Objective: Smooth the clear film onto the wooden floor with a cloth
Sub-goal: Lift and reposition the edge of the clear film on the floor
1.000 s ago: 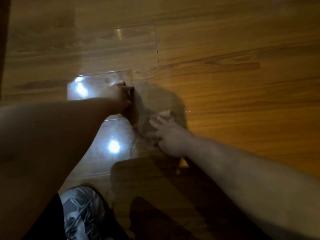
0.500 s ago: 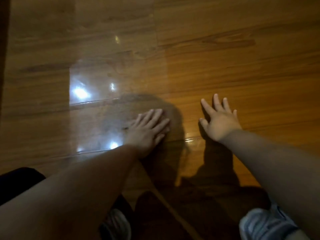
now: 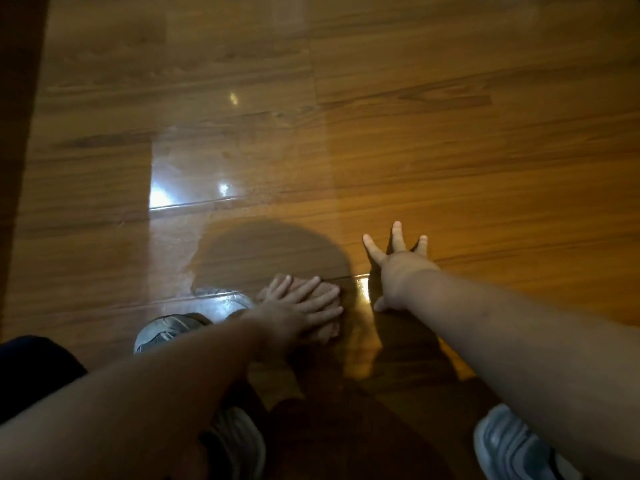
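The clear film (image 3: 221, 174) lies glossy on the wooden floor (image 3: 485, 150), with its right edge running near the middle of the view. My left hand (image 3: 301, 308) rests flat, fingers stretched out, on a bunched tan cloth (image 3: 327, 296) at the film's near right part. My right hand (image 3: 398, 268) is spread flat on the bare floor just right of the film's edge and holds nothing. Most of the cloth is hidden under my left hand.
A grey shoe (image 3: 166, 330) stands on the film near my left forearm, a dark shoe (image 3: 239, 441) sits lower down, and a pale shoe (image 3: 512, 448) is at the bottom right. A dark strip (image 3: 17, 133) borders the floor on the left.
My left hand has slid along the film and now lies on the bunched cloth. My right hand stays flat and spread on the floor to the right.
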